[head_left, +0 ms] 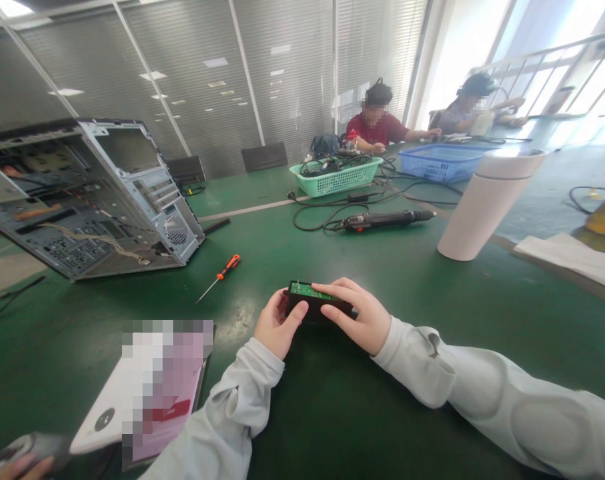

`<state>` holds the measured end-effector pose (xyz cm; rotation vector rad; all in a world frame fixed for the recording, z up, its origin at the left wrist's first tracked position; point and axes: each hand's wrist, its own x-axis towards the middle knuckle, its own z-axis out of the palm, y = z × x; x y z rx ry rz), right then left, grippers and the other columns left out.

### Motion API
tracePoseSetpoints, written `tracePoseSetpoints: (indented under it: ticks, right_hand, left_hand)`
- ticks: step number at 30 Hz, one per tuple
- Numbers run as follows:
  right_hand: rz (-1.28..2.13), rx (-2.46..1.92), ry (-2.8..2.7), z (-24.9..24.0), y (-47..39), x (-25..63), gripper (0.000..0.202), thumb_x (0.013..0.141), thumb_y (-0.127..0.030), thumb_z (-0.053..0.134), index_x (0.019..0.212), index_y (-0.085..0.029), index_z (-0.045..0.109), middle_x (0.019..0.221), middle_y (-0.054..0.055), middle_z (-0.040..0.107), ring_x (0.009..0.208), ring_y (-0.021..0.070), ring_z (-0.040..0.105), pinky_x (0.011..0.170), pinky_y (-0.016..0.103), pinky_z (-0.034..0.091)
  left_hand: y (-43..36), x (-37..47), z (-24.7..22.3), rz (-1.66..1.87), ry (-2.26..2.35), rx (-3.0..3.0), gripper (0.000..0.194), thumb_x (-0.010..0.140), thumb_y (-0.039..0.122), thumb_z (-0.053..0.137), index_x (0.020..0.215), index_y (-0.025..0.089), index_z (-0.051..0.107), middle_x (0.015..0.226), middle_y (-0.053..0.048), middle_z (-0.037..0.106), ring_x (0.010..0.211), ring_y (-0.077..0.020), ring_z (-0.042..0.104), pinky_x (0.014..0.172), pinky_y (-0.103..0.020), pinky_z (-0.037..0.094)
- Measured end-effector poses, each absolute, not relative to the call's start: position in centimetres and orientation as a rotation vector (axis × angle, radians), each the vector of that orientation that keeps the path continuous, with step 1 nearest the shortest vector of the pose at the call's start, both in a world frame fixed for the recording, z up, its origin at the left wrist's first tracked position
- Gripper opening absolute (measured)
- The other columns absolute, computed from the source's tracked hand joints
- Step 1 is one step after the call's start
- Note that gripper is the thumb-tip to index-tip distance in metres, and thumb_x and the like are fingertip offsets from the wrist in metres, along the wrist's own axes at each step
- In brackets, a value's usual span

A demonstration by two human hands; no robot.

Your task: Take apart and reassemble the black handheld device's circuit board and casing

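Between my two hands is a small black case with a green circuit board [306, 289] showing in its open top. My left hand [278, 325] grips the case's left end, thumb on the near side. My right hand [361, 315] holds the right end, thumb against the near side and fingers reaching over the board. Its right end is partly covered by that hand. Beyond my left hand, an orange and black screwdriver [229, 267] lies on the green table [292, 427].
An open computer case [167, 220] stands at the left. Further back are a corded electric screwdriver [382, 221], a green basket [339, 180] of cables, a blue basket [435, 165] and a pale tumbler [475, 213]. Another hand [29, 469] appears bottom left. Two people sit across.
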<state>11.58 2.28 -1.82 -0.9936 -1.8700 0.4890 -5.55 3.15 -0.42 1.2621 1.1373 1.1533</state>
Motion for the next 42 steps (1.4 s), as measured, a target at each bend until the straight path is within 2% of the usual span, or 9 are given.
tracePoseSetpoints:
  ticks: [3, 7, 12, 16, 21, 25, 29, 34, 42]
  right_hand:
    - [0.949, -1.091, -1.628, -1.3, 2.3, 11.2, 0.036, 0.085, -0.039, 0.05, 0.111, -0.016, 0.059, 0.087, 0.007, 0.056, 0.075, 0.0153, 0.056, 0.061, 0.024, 0.048]
    - [1.653, -1.257, -1.045, 0.4, 2.4, 10.7, 0.029, 0.093, -0.035, 0.04, 0.108, -0.013, 0.052, 0.071, 0.004, 0.056, 0.055, 0.0128, 0.057, 0.039, 0.015, 0.038]
    - [2.159, -1.233, -0.656, 2.1, 2.3, 11.3, 0.046, 0.097, -0.047, 0.025, 0.089, -0.01, 0.05, 0.067, 0.004, 0.055, 0.05, 0.0115, 0.056, 0.042, 0.017, 0.044]
    - [2.265, -1.165, -0.626, 2.3, 2.2, 11.4, 0.059, 0.096, -0.054, 0.015, 0.082, -0.008, 0.049, 0.067, 0.006, 0.055, 0.051, 0.0115, 0.056, 0.044, 0.017, 0.045]
    - [1.938, -1.205, -0.773, 1.2, 2.2, 10.9, 0.034, 0.096, -0.042, 0.031, 0.101, -0.013, 0.048, 0.072, 0.003, 0.053, 0.056, 0.0099, 0.055, 0.048, 0.017, 0.046]
    - [1.225, -1.207, -1.39, -0.4, 2.6, 11.7, 0.031, 0.085, -0.033, 0.049, 0.112, -0.017, 0.052, 0.086, 0.004, 0.053, 0.072, 0.0127, 0.054, 0.069, 0.027, 0.05]
    - [0.554, -1.048, -1.834, -1.1, 2.8, 12.8, 0.034, 0.084, -0.032, 0.05, 0.116, -0.02, 0.054, 0.098, 0.006, 0.05, 0.089, 0.0161, 0.05, 0.085, 0.033, 0.043]
    - [0.41, -1.001, -1.992, -1.2, 2.8, 13.0, 0.038, 0.084, -0.027, 0.051, 0.122, -0.02, 0.047, 0.103, 0.007, 0.048, 0.095, 0.017, 0.048, 0.087, 0.033, 0.042]
    - [0.673, -0.895, -1.935, -2.1, 3.3, 13.5, 0.05, 0.08, -0.031, 0.055, 0.126, -0.017, 0.04, 0.101, 0.005, 0.049, 0.091, 0.0155, 0.049, 0.085, 0.032, 0.042]
  left_hand:
    - [3.0, -5.6, 0.1, 1.116, 1.165, 1.26, 0.053, 0.055, 0.051, 0.069, 0.091, 0.016, 0.054, 0.083, -0.004, 0.063, 0.068, -0.0144, 0.059, 0.053, -0.024, 0.046]
    - [2.7, -5.4, 0.2, 1.09, 1.145, 1.344, 0.054, 0.054, 0.046, 0.071, 0.095, 0.013, 0.056, 0.076, -0.003, 0.062, 0.063, -0.0126, 0.057, 0.055, -0.024, 0.044]
    - [2.8, -5.3, 0.0, 1.097, 1.165, 1.331, 0.051, 0.054, 0.049, 0.07, 0.086, 0.013, 0.056, 0.068, -0.001, 0.06, 0.057, -0.0105, 0.054, 0.054, -0.025, 0.041]
    - [3.1, -5.5, -0.3, 1.103, 1.165, 1.278, 0.05, 0.054, 0.052, 0.07, 0.083, 0.014, 0.054, 0.06, 0.001, 0.059, 0.053, -0.0104, 0.054, 0.053, -0.024, 0.041]
    - [3.3, -5.9, -0.6, 1.106, 1.117, 1.26, 0.047, 0.065, 0.048, 0.06, 0.096, 0.014, 0.055, 0.067, -0.001, 0.061, 0.056, -0.0108, 0.056, 0.053, -0.023, 0.043]
    - [3.3, -6.2, -0.8, 1.107, 1.072, 1.26, 0.055, 0.066, 0.039, 0.058, 0.116, 0.018, 0.047, 0.096, -0.007, 0.061, 0.074, -0.0153, 0.061, 0.057, -0.024, 0.047]
    - [3.1, -6.0, -1.2, 1.18, 1.133, 1.383, 0.057, 0.069, 0.038, 0.059, 0.121, 0.02, 0.045, 0.112, -0.01, 0.056, 0.09, -0.0181, 0.058, 0.058, -0.022, 0.048]
    - [3.2, -6.2, -1.3, 1.192, 1.198, 1.551, 0.044, 0.075, 0.037, 0.056, 0.116, 0.02, 0.053, 0.117, -0.01, 0.055, 0.099, -0.0192, 0.055, 0.065, -0.023, 0.049]
    - [3.4, -6.7, -1.1, 1.089, 1.214, 1.634, 0.032, 0.071, 0.033, 0.062, 0.099, 0.017, 0.061, 0.103, -0.009, 0.062, 0.098, -0.0211, 0.057, 0.073, -0.03, 0.052]
